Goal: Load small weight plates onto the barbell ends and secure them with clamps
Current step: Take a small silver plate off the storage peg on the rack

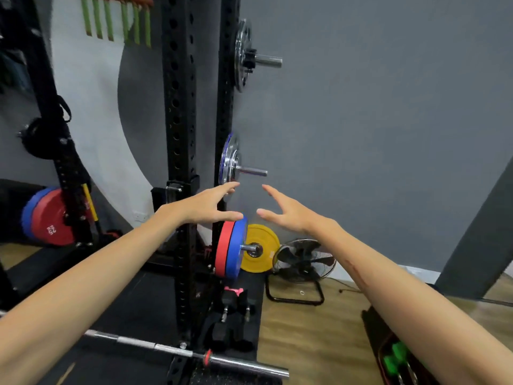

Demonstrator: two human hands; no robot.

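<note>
Small chrome and blue weight plates (229, 159) hang on a storage peg (252, 171) on the black rack upright (180, 151). My left hand (205, 204) and my right hand (286, 212) both reach up toward them with fingers spread, holding nothing; the left fingertips are just under the plates' lower edge. Below, a red plate (223, 248) and a blue plate (236, 245) sit on another peg. The barbell (194, 354) lies across the bottom with a bare sleeve end (249, 366). Higher up, chrome plates (242, 55) sit on a peg with a black clamp (249, 60).
A yellow plate (262, 248) leans against the grey wall beside a black floor fan (304, 261). Red and blue bumper plates (48, 216) are stored at left. Dumbbells (236, 315) lie at the rack's foot, green ones (394, 359) at lower right on the wooden floor.
</note>
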